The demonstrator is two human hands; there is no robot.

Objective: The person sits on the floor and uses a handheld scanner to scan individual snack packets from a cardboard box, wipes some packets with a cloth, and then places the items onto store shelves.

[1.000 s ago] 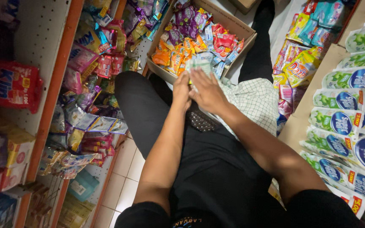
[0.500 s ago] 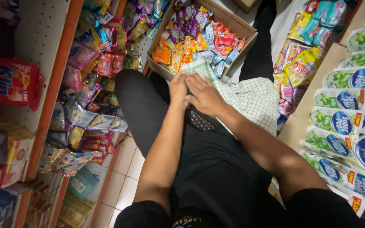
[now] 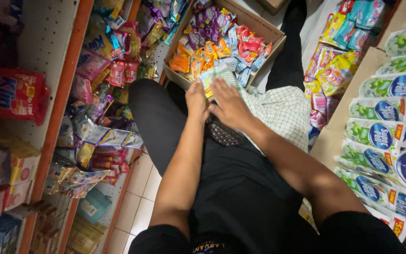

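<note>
My left hand [image 3: 197, 99] curls around the near edge of a pale green strip of sachets [image 3: 216, 75]. Beside it, my right hand [image 3: 231, 106] lies flat on the same strip with its fingers spread. The strip rests on a green-checked cloth [image 3: 283, 113] draped over my lap, above a dark patterned pouch [image 3: 222, 134]. Just beyond the hands stands an open cardboard box [image 3: 259, 23] filled with orange, red and purple sachets.
An orange-framed shelf [image 3: 62, 94] on the left is crowded with hanging sachets and boxes. On the right, green and white refill pouches [image 3: 381, 136] lie in rows, with colourful packets [image 3: 334, 70] behind them. White floor tiles [image 3: 139, 188] show beside my dark trouser leg.
Both hands have come down from the box edge onto my lap with the green strip. The right hand has flattened on top of it.
</note>
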